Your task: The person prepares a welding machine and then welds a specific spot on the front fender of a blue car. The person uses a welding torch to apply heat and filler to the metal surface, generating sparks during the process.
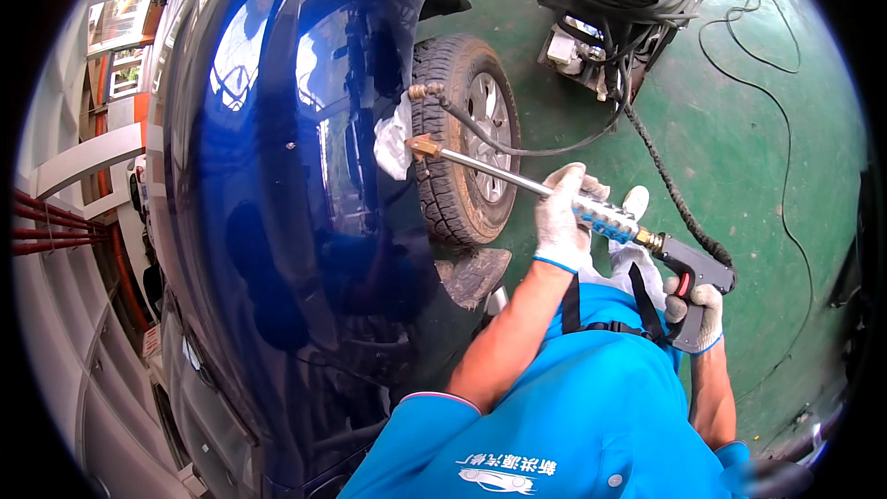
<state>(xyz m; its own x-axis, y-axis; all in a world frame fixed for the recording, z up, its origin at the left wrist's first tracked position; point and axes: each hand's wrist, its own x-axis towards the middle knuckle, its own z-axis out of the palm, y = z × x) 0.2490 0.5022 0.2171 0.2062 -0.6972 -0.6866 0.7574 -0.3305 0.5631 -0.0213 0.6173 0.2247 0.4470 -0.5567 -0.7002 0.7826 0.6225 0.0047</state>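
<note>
Both my hands wear white gloves and hold a spot-welding dent puller [504, 173] with a long metal rod and a dark pistol grip. My left hand [562, 222] is closed around the shaft, beside its blue and silver ribbed sleeve. My right hand [699, 316] wraps the pistol grip by the red trigger. The rod's copper tip [423, 148] is by the edge of a blue car fender [314, 139]; whether it touches is unclear. A crumpled white cloth-like piece [394, 143] lies at that edge. Above the tip, a cable's brass-coloured end [425, 91] sits against the wheel arch.
A dusty wheel [467, 139] stands beyond the fender, with a mud flap [476, 277] near it. A welding machine [610, 18] with a lit display stands at the far right. Its black hose [670, 176] runs to the gun. Thin cable [787, 157] crosses the green floor.
</note>
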